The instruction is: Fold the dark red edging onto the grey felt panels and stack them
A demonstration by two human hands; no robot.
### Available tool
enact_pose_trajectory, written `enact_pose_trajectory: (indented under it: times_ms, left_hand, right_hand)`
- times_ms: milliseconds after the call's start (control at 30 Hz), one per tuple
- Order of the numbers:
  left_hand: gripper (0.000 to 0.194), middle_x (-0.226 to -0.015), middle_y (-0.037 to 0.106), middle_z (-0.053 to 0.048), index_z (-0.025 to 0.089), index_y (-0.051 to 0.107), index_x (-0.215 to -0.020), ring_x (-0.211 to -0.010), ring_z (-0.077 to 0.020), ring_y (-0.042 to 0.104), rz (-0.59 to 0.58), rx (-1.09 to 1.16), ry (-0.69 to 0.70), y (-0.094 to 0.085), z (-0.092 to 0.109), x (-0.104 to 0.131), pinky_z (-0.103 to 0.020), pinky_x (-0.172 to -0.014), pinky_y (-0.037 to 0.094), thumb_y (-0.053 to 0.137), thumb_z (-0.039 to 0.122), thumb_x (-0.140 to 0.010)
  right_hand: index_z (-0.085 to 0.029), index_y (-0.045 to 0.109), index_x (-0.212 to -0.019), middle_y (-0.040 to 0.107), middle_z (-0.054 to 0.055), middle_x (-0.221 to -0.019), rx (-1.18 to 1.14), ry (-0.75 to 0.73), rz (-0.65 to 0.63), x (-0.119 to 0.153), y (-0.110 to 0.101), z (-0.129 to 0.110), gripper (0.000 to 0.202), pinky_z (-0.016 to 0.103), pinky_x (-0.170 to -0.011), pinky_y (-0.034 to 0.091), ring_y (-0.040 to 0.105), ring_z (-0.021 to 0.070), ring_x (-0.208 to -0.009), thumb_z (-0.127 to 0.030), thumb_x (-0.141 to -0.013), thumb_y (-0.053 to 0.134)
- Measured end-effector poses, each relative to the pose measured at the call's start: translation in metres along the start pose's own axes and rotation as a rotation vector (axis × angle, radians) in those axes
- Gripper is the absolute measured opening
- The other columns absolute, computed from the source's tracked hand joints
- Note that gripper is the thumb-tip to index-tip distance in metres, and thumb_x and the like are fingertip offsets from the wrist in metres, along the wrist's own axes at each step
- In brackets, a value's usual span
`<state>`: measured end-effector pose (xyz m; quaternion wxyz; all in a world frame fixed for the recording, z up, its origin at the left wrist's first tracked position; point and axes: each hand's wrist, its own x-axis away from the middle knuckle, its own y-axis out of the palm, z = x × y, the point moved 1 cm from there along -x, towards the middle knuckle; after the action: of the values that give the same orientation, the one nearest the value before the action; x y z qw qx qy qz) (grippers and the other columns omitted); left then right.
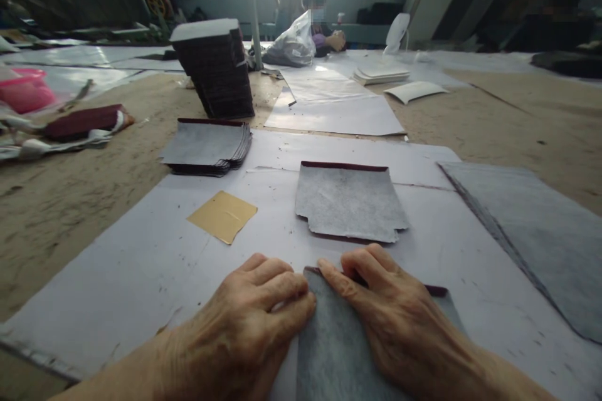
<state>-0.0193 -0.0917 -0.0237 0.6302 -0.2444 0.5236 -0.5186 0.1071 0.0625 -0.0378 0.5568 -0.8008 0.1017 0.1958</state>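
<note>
A grey sheet [329,351] with a dark maroon folded strip along its far edge lies under both hands at the bottom centre. My left hand [256,319] is closed, its fingers curled and pinching the sheet's left edge. On the far edge rests my right hand [395,307], fingers bent together over the maroon strip, the index finger near the left corner. Just beyond the hands lies another grey piece [350,200] with notched corners and a maroon far edge. A gold square [223,217] is flat on the white sheet [141,263], left of that piece.
Notched grey pieces [207,144] are stacked at the back left, before a tall dark stack [216,69]. Large grey sheets [540,232] lie at right. Farther off are a pole [253,12], a plastic bag [296,44], a pink container [26,91] and two people.
</note>
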Motion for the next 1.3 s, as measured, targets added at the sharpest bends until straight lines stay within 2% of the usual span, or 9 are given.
enact_pose_trajectory:
  times_ms: [200, 600, 700, 800, 900, 1033, 1167, 1300]
  left_hand:
    - [0.026, -0.09, 0.062, -0.012, 0.005, 0.057, -0.101, -0.078, -0.0201, 0.054, -0.009, -0.114, 0.074, -0.001, 0.002, 0.001, -0.036, -0.067, 0.048, 0.04, 0.008, -0.081]
    - [0.032, -0.093, 0.06, -0.015, 0.002, 0.054, -0.106, -0.082, -0.0231, 0.053, -0.017, -0.099, 0.08, 0.001, 0.001, 0.004, -0.039, -0.068, 0.047, 0.039, 0.009, -0.079]
    - [0.033, -0.094, 0.058, -0.014, 0.004, 0.053, -0.107, -0.083, -0.0234, 0.052, -0.049, -0.078, 0.051, 0.002, 0.001, 0.006, -0.041, -0.069, 0.046, 0.042, 0.011, -0.078]
    - [0.032, -0.093, 0.058, -0.012, 0.008, 0.054, -0.106, -0.082, -0.0224, 0.051, -0.086, -0.072, 0.016, 0.002, 0.0, 0.006, -0.04, -0.07, 0.044, 0.043, 0.01, -0.077]
    - [0.032, -0.092, 0.057, -0.01, 0.01, 0.054, -0.106, -0.082, -0.0216, 0.05, -0.093, -0.064, 0.001, 0.001, 0.001, 0.004, -0.039, -0.07, 0.044, 0.043, 0.009, -0.075]
    - [0.031, -0.094, 0.055, -0.01, 0.011, 0.054, -0.103, -0.08, -0.0192, 0.049, -0.049, -0.044, 0.0, -0.001, 0.001, 0.005, -0.037, -0.07, 0.044, 0.043, 0.008, -0.075]
    - [0.029, -0.091, 0.054, -0.01, 0.012, 0.056, -0.101, -0.077, -0.0178, 0.048, -0.035, -0.055, -0.006, -0.001, 0.0, 0.005, -0.035, -0.069, 0.044, 0.043, 0.009, -0.075]
    - [0.028, -0.088, 0.054, -0.009, 0.012, 0.057, -0.1, -0.076, -0.018, 0.048, -0.036, -0.055, 0.003, -0.001, 0.001, 0.003, -0.035, -0.068, 0.044, 0.042, 0.008, -0.077]
  right_hand:
    - [-0.011, 0.052, -0.119, 0.047, 0.009, -0.084, 0.026, 0.001, -0.048, -0.002, -0.002, 0.0, 0.046, 0.032, -0.063, 0.049, 0.043, 0.0181, -0.078, 0.0, -0.078, 0.036]
    - [-0.02, 0.049, -0.123, 0.046, 0.009, -0.085, 0.135, 0.012, -0.125, -0.006, -0.002, -0.004, 0.057, 0.037, -0.064, 0.049, 0.044, 0.0203, -0.078, 0.0, -0.072, 0.035]
    - [-0.026, 0.049, -0.123, 0.047, 0.007, -0.081, 0.118, 0.02, -0.118, -0.008, -0.005, -0.005, 0.057, 0.033, -0.061, 0.048, 0.045, 0.0186, -0.074, 0.0, -0.074, 0.035]
    - [-0.021, 0.055, -0.115, 0.05, 0.006, -0.082, 0.005, 0.086, -0.003, -0.008, -0.011, -0.002, 0.042, 0.027, -0.061, 0.047, 0.048, 0.0149, -0.073, -0.004, -0.081, 0.037]
    - [-0.014, 0.061, -0.095, 0.054, 0.007, -0.082, -0.001, 0.15, 0.115, -0.006, -0.017, 0.003, 0.022, 0.029, -0.066, 0.046, 0.05, 0.016, -0.077, -0.01, -0.083, 0.044]
    - [-0.016, 0.064, -0.089, 0.057, 0.006, -0.079, 0.078, 0.16, 0.088, -0.004, -0.017, 0.005, 0.02, 0.031, -0.067, 0.046, 0.05, 0.0173, -0.077, -0.012, -0.084, 0.045]
    - [-0.017, 0.063, -0.1, 0.057, 0.007, -0.081, 0.103, 0.104, 0.076, -0.002, -0.015, 0.001, 0.033, 0.03, -0.065, 0.047, 0.049, 0.0166, -0.076, -0.006, -0.083, 0.038]
    - [-0.014, 0.059, -0.11, 0.057, 0.01, -0.089, 0.139, -0.008, -0.051, 0.0, -0.014, -0.006, 0.039, 0.038, -0.072, 0.047, 0.048, 0.0195, -0.082, -0.003, -0.081, 0.035]
